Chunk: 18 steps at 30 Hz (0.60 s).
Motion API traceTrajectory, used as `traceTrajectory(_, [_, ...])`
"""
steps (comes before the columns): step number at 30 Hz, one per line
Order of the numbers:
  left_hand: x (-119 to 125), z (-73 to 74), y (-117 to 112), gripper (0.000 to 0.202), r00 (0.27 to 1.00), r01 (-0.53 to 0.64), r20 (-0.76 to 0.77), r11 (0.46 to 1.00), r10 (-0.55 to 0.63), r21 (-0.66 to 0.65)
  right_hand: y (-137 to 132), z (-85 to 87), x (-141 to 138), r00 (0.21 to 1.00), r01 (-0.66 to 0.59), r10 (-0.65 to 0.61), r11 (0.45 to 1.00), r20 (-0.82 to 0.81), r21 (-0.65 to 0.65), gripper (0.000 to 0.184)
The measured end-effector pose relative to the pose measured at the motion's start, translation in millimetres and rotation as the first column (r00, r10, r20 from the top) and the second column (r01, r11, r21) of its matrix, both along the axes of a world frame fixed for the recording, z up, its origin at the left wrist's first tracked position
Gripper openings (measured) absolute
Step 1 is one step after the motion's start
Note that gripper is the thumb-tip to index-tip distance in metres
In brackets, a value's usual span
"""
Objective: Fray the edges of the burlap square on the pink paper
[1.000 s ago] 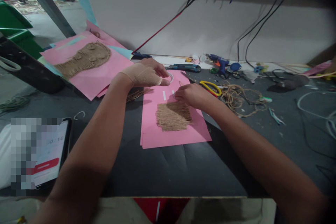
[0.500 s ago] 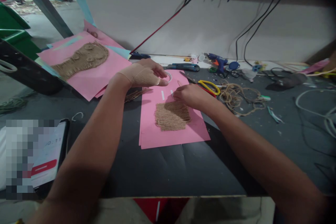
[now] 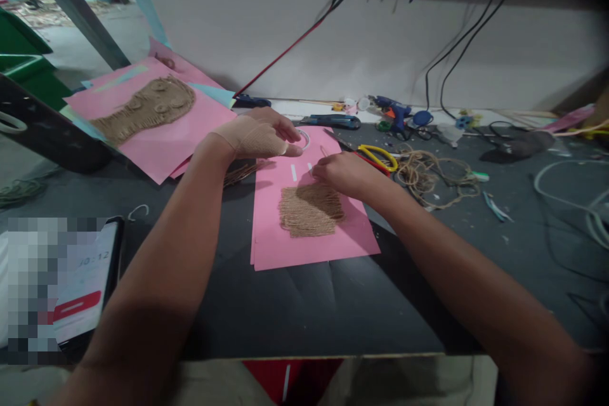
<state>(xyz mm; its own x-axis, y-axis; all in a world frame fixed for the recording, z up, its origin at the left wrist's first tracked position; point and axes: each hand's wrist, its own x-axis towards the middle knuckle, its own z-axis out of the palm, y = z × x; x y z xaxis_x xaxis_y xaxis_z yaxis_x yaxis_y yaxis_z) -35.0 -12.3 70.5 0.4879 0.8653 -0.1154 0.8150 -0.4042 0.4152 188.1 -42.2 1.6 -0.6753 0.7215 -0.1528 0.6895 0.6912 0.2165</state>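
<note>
A small white ring (image 3: 303, 138) lies at the far edge of a pink paper sheet (image 3: 280, 254), with two short white strips (image 3: 294, 172) on the sheet nearer the person. Below them sits a jute patch (image 3: 311, 210), rows of tan twine with ragged ends, wider than it is tall. The sheet's long axis runs straight out from the person toward the wall.

The left hand (image 3: 252, 134), wrapped in a tan elastic bandage, comes in from the left with its fingers curled and partly closed. Its fingertips (image 3: 294, 150) are just beside the ring, closer to it than the right hand is. Whether they pinch anything, I cannot tell. The right hand (image 3: 342, 174) comes in from the right, resting on the sheet just above the patch, and is the nearer hand to it. Its fingers point left toward the strips, loosely bent, and any grip is hidden.

Beyond the sheet, scissors with yellow handles (image 3: 375, 157) lie beside a loose coil of twine (image 3: 435, 181) on the dark counter (image 3: 309, 311). A blue hot glue gun (image 3: 392, 113) and a utility knife (image 3: 330, 122) lie further back. To the left, a second pink sheet (image 3: 204, 139) carries a larger jute shape (image 3: 147, 111).
</note>
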Motion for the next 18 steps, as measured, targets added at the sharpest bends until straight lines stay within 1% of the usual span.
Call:
traceTrajectory(6, [-1.5,-1.4,1.9,0.053,1.0,0.011,-0.003,1.0,-0.011,-0.003,2.7,-3.5,2.0,0.999,-0.003,0.003,1.0,-0.037,0.004,0.028])
traceTrajectory(12, [-1.8,-0.9,0.7,0.052,0.998,0.034,0.05,0.999,-0.033,-0.011,2.9,-4.7,2.5,1.0,0.004,-0.003,1.0,-0.018,0.014,0.028])
traceTrajectory(18, [-0.9,-2.4,3.1,0.054,0.999,0.04,0.022,0.999,-0.04,-0.003,2.2,-4.0,1.5,1.0,0.006,-0.006,1.0,-0.019,0.005,0.029])
